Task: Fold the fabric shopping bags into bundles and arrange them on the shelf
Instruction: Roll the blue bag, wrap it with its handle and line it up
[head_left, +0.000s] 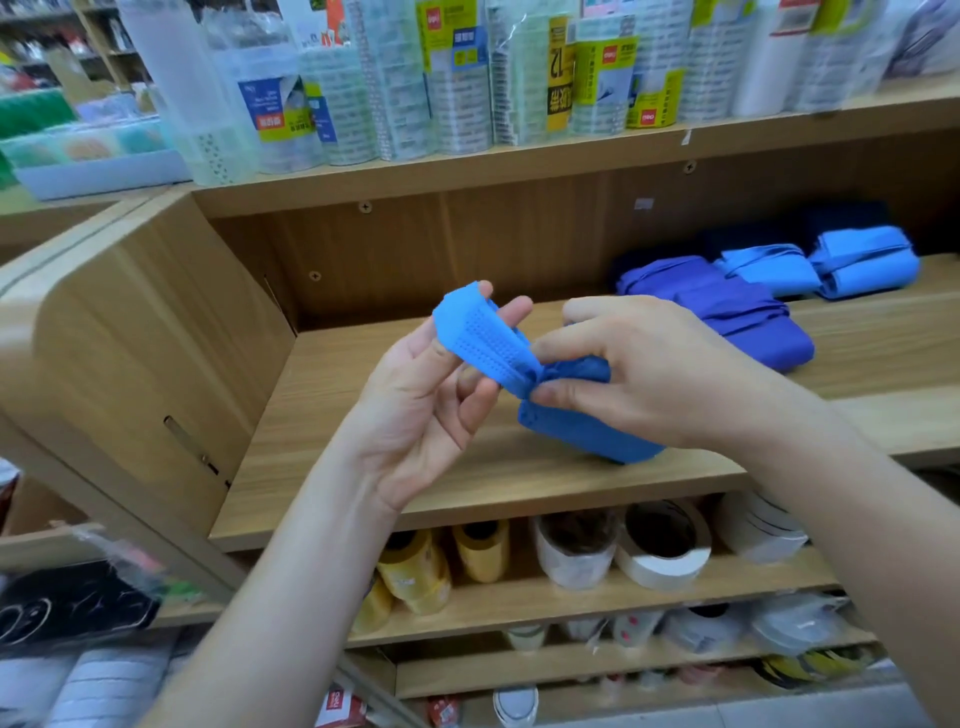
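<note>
Shop shelving, wood-grain boards. The middle shelf (363, 467) runs across centre frame. The blue bag (582, 431) is held at centre, just above the shelf's front part, bunched into a bundle. The right hand (649, 374) is wrapped over it from 3 o'clock, thumb and forefinger pinched on the gathered neck. The handle strap (478, 338) is drawn out toward 10 o'clock and looped over the fingers of the left hand (426, 410), palm up, fingers loosely curled round it. Folded bundles are laid on the same shelf at 2 o'clock: a dark blue bundle (737, 317) in front, two light blue bundles (867, 265) side by side behind it. Packaged tape rolls (457, 78) are stacked at 12 o'clock. Yellow rolls (415, 566) and white rolls (660, 545) are stored at 6 o'clock.
</note>
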